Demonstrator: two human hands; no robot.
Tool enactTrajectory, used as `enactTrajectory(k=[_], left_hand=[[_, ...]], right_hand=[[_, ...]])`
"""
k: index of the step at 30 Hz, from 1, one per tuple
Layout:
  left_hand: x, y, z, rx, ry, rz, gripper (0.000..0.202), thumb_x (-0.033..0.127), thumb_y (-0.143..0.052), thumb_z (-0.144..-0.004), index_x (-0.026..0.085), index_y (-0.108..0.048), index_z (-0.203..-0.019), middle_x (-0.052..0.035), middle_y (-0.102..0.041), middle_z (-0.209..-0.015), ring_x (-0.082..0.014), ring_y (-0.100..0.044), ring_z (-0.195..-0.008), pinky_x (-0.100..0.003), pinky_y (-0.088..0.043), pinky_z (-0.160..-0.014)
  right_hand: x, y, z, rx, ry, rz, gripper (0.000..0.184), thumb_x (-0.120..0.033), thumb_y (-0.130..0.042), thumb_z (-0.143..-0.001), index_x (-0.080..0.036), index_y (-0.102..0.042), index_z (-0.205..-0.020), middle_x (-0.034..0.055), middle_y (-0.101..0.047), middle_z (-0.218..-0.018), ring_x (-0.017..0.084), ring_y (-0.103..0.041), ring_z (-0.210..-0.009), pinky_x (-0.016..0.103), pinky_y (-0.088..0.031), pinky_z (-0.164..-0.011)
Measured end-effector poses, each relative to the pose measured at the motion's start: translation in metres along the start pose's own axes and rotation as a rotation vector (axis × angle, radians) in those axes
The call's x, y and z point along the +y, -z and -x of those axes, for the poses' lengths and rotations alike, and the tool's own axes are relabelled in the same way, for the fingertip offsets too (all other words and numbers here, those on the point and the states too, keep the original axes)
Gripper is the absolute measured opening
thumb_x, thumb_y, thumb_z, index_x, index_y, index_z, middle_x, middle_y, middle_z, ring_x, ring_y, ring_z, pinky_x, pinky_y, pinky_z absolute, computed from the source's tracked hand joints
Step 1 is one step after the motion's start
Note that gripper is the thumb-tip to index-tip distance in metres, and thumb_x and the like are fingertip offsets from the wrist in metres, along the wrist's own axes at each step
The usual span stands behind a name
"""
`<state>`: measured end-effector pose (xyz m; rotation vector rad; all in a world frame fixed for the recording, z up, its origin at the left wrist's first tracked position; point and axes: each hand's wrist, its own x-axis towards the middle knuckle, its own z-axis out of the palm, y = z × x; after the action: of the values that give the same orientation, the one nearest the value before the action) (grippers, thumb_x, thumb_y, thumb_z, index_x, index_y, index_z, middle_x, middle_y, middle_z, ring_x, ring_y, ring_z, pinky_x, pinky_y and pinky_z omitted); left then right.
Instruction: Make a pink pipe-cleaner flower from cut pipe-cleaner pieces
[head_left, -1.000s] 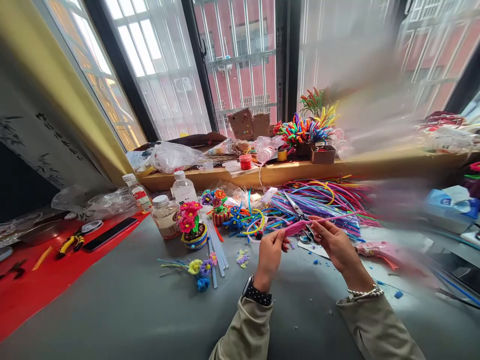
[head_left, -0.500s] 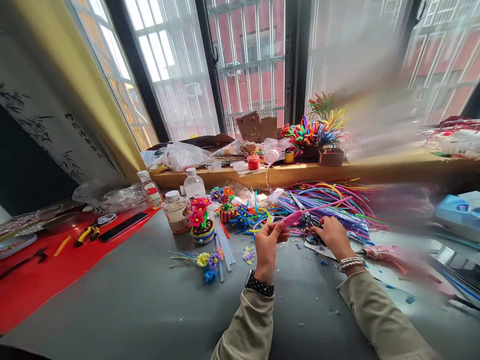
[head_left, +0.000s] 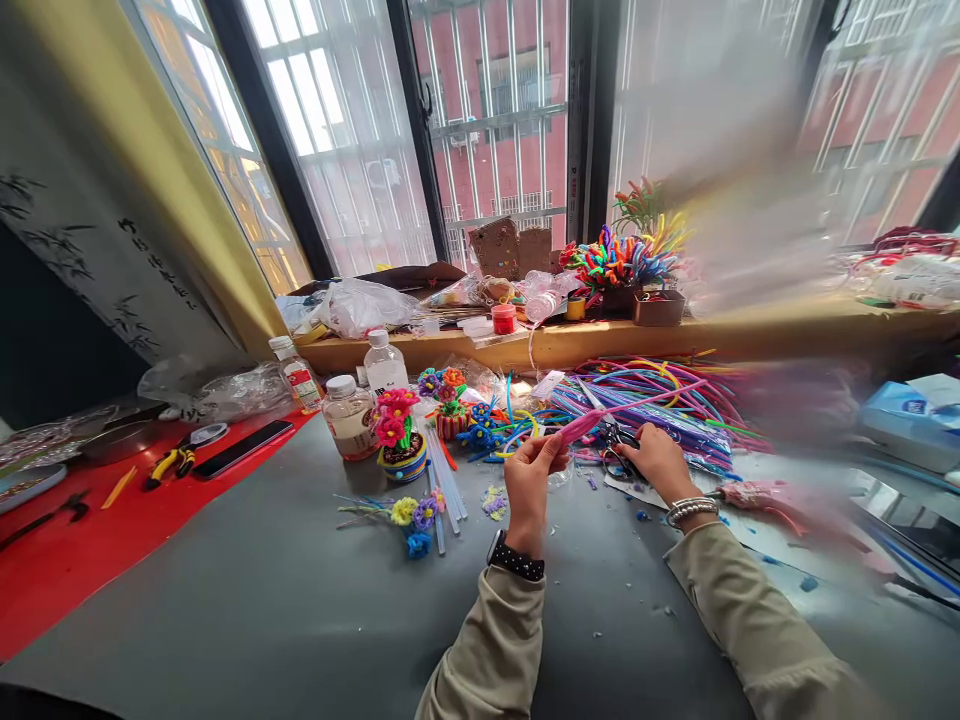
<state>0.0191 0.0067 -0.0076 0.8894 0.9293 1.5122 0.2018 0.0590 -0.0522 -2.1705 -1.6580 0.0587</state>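
My left hand (head_left: 529, 485) is closed in a pinch around a bundle of pink pipe cleaners (head_left: 581, 428), one long stem of which sticks out to the upper right. Fingers of my right hand (head_left: 661, 466) are closed at the black handles of a pair of scissors (head_left: 619, 452); its blades point up and left, behind the pink bundle. Just beyond lies a heap of loose and bagged coloured pipe cleaners (head_left: 660, 385). A pot of pink pipe-cleaner flowers (head_left: 403, 460) stands to the left, by a small pot of orange and blue ones (head_left: 451, 422).
Clear glue sticks (head_left: 445, 485) and small finished flowers (head_left: 414, 515) lie left of my hands. Bottles (head_left: 349, 420) stand behind. A pink glue gun (head_left: 772, 497) lies at right. On the red mat (head_left: 90, 560) are a phone (head_left: 244, 449) and yellow pliers (head_left: 172, 465).
My right hand has shifted slightly left at the scissors handles. My left hand keeps hold of the pink pipe cleaners, and the whole view has moved a little.
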Motion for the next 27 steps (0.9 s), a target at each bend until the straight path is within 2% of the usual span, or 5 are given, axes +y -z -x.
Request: enactTrajectory(k=[5, 11, 16, 21, 27], left_hand=[[0.001, 0.002, -0.003, 0.088, -0.024, 0.027, 0.028, 0.033, -0.068, -0.055, 0.01, -0.062, -0.07, -0.0012, -0.062, -0.06, -0.0083, -0.056, -0.051, -0.021, -0.045, -0.055], [0.001, 0.003, -0.005, 0.133, -0.028, 0.06, 0.029, 0.032, -0.068, -0.055, 0.011, -0.062, -0.074, -0.0014, -0.063, -0.063, -0.0089, -0.058, -0.055, -0.022, -0.046, -0.059], [0.0, 0.002, -0.005, 0.121, -0.037, 0.102, 0.026, 0.029, -0.068, -0.056, 0.011, -0.062, -0.073, -0.0015, -0.063, -0.062, -0.01, -0.059, -0.056, -0.023, -0.048, -0.061], [0.001, 0.001, -0.004, 0.104, -0.036, 0.125, 0.025, 0.028, -0.068, -0.057, 0.01, -0.062, -0.073, -0.0022, -0.064, -0.063, -0.0111, -0.061, -0.058, -0.024, -0.049, -0.063], [0.003, 0.001, -0.003, 0.131, 0.004, 0.104, 0.029, 0.03, -0.07, -0.054, 0.009, -0.062, -0.073, -0.0042, -0.065, -0.064, -0.0128, -0.062, -0.058, -0.026, -0.05, -0.062]], right_hand=[[-0.002, 0.008, 0.005, 0.122, 0.043, 0.034, 0.025, -0.028, -0.054, -0.073, -0.01, -0.049, -0.09, 0.0151, -0.053, -0.094, 0.025, -0.051, -0.088, 0.029, -0.036, -0.068], [-0.006, 0.007, 0.013, -0.047, 0.045, 0.063, 0.025, -0.036, -0.049, -0.077, -0.012, -0.055, -0.073, 0.0126, -0.059, -0.077, 0.025, -0.056, -0.076, 0.03, -0.036, -0.059], [-0.01, 0.0, 0.014, -0.05, 0.066, 0.066, 0.033, -0.041, -0.047, -0.078, -0.009, -0.056, -0.08, 0.0168, -0.058, -0.087, 0.026, -0.054, -0.084, 0.03, -0.037, -0.065], [-0.012, -0.003, 0.014, -0.037, 0.067, 0.038, 0.021, -0.026, -0.052, -0.074, -0.008, -0.056, -0.084, 0.0167, -0.056, -0.091, 0.025, -0.053, -0.085, 0.029, -0.036, -0.067], [-0.011, -0.002, 0.013, 0.009, 0.047, -0.101, 0.018, -0.025, -0.052, -0.07, -0.01, -0.057, -0.078, 0.0138, -0.057, -0.084, 0.024, -0.054, -0.081, 0.029, -0.035, -0.065]])
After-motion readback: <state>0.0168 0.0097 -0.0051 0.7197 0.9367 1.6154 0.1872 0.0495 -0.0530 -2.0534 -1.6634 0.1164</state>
